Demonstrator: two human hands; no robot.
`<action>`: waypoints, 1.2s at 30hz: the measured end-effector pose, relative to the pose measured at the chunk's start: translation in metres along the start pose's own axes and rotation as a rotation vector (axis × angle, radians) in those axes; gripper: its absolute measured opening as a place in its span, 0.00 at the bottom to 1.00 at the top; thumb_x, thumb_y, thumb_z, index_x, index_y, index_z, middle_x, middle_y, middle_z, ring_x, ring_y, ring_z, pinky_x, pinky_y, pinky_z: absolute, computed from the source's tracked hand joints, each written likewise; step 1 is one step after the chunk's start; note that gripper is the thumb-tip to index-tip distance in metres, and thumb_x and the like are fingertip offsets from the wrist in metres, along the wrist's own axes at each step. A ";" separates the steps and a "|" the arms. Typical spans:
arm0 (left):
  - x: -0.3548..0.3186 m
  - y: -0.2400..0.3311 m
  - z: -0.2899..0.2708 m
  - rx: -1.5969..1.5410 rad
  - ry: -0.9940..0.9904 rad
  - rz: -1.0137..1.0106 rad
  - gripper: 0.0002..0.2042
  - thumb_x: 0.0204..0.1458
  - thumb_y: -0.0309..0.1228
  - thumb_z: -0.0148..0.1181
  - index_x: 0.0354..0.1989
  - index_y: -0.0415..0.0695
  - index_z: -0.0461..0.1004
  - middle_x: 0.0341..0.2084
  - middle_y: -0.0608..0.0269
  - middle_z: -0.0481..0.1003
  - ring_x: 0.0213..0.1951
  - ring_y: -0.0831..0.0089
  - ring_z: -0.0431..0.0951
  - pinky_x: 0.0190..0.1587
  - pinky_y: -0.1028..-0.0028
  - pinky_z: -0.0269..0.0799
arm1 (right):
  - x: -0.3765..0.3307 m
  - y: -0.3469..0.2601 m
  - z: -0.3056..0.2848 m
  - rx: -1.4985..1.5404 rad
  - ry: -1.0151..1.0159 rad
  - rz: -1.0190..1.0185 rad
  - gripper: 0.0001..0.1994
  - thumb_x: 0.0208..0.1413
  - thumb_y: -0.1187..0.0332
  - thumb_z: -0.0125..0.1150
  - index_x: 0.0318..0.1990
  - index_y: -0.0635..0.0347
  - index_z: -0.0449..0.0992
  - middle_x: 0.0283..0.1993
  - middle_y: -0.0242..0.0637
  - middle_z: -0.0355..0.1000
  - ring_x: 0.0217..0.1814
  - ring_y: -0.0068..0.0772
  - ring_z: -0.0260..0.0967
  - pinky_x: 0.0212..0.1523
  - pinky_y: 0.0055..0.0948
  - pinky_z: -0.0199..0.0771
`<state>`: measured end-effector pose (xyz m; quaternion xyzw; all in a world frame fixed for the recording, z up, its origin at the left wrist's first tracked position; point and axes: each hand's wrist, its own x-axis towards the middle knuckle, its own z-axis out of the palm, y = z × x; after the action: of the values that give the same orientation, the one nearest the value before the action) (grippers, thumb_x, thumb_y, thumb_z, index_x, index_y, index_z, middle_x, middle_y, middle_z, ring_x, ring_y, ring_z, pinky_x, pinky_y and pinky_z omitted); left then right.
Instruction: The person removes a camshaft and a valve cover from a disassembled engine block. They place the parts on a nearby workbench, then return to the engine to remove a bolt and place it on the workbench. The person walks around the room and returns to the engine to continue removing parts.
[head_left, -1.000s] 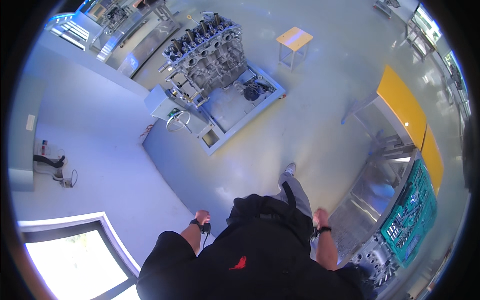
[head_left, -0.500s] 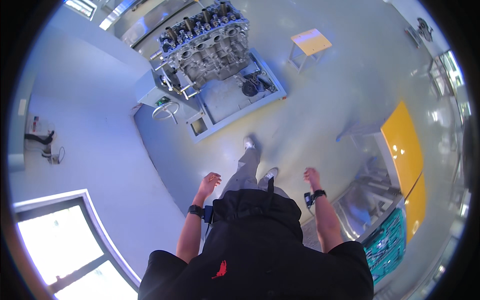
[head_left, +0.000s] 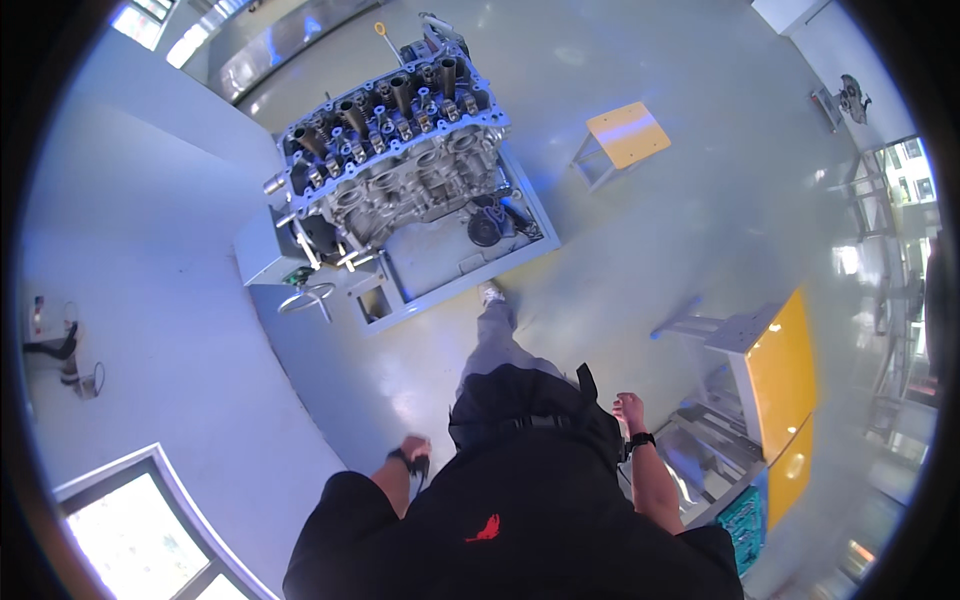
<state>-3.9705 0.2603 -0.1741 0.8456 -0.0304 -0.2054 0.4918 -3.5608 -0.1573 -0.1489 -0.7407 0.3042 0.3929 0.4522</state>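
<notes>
My left hand [head_left: 416, 446] hangs low beside my left hip, smeared by motion, so its fingers cannot be made out. Out in front of my right hip is my right hand [head_left: 629, 410], its fingers loosely bent and nothing seen in them. Both hands are apart from everything around. Ahead stands a car engine [head_left: 400, 165], its valve springs and dark tubes showing on top, mounted on a grey wheeled stand [head_left: 455, 292]. A handwheel [head_left: 307, 299] sticks out from the stand's left side.
A black pulley part [head_left: 486, 226] lies in the stand's tray. Beyond it to the right is a stool with a yellow seat [head_left: 629, 135]. Close on my right are yellow tabletops [head_left: 783, 375] and a teal tool tray [head_left: 741, 530]. A wall [head_left: 150, 290] runs along my left.
I have stepped toward the engine, which now appears nearer and lower in view. My left hand has swung back toward my body; the right hand has stayed at about the same height.
</notes>
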 end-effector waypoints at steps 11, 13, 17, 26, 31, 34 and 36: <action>0.376 0.144 -0.387 -0.600 0.878 -0.353 0.08 0.49 0.31 0.53 0.29 0.39 0.70 0.19 0.66 0.71 0.21 0.81 0.68 0.24 0.79 0.62 | 0.107 -0.219 0.072 -0.312 -0.102 -0.318 0.10 0.51 0.67 0.49 0.35 0.64 0.70 0.25 0.32 0.67 0.20 0.21 0.63 0.20 0.20 0.65; 0.396 0.198 -0.424 -0.104 0.953 -0.353 0.06 0.45 0.30 0.57 0.26 0.40 0.71 0.16 0.66 0.69 0.16 0.79 0.67 0.20 0.77 0.62 | 0.126 -0.259 0.075 -0.361 -0.149 -0.317 0.10 0.51 0.67 0.49 0.35 0.65 0.70 0.24 0.32 0.67 0.20 0.21 0.63 0.20 0.21 0.66; 0.440 0.222 -0.463 0.199 1.239 -0.322 0.05 0.40 0.29 0.59 0.24 0.43 0.71 0.15 0.65 0.67 0.14 0.71 0.67 0.18 0.75 0.61 | 0.182 -0.333 0.089 -0.424 -0.228 -0.214 0.10 0.50 0.67 0.50 0.34 0.64 0.72 0.26 0.33 0.69 0.24 0.23 0.65 0.23 0.23 0.67; 0.552 0.238 -0.509 0.583 1.517 -0.821 0.11 0.36 0.35 0.62 0.28 0.45 0.71 0.29 0.60 0.66 0.27 0.62 0.72 0.25 0.65 0.67 | 0.317 -0.537 0.057 -0.557 -0.353 -0.309 0.12 0.49 0.64 0.47 0.38 0.59 0.71 0.29 0.33 0.67 0.24 0.24 0.66 0.25 0.23 0.67; 0.578 0.252 -0.508 0.588 1.450 -1.121 0.12 0.37 0.36 0.62 0.28 0.43 0.70 0.30 0.57 0.63 0.31 0.60 0.70 0.28 0.65 0.67 | 0.358 -0.609 0.039 -0.457 -0.277 -0.247 0.11 0.50 0.64 0.49 0.39 0.58 0.70 0.31 0.32 0.67 0.26 0.23 0.66 0.25 0.23 0.67; 0.586 0.249 -0.515 0.608 1.456 -1.171 0.12 0.37 0.36 0.61 0.29 0.43 0.70 0.30 0.58 0.63 0.31 0.60 0.70 0.27 0.65 0.67 | 0.367 -0.640 0.057 -0.469 -0.314 -0.302 0.11 0.51 0.64 0.48 0.39 0.57 0.70 0.32 0.31 0.67 0.27 0.23 0.66 0.26 0.23 0.67; 0.586 0.250 -0.514 0.587 1.453 -1.225 0.12 0.38 0.36 0.60 0.28 0.43 0.70 0.30 0.58 0.64 0.31 0.60 0.70 0.28 0.65 0.67 | 0.363 -0.645 0.067 -0.494 -0.350 -0.306 0.11 0.52 0.63 0.48 0.40 0.57 0.70 0.33 0.31 0.67 0.27 0.23 0.66 0.27 0.23 0.67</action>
<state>-3.2038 0.4042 0.0726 0.7240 0.6705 0.1599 -0.0286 -2.8774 0.1307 -0.2012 -0.7862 0.0029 0.5034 0.3584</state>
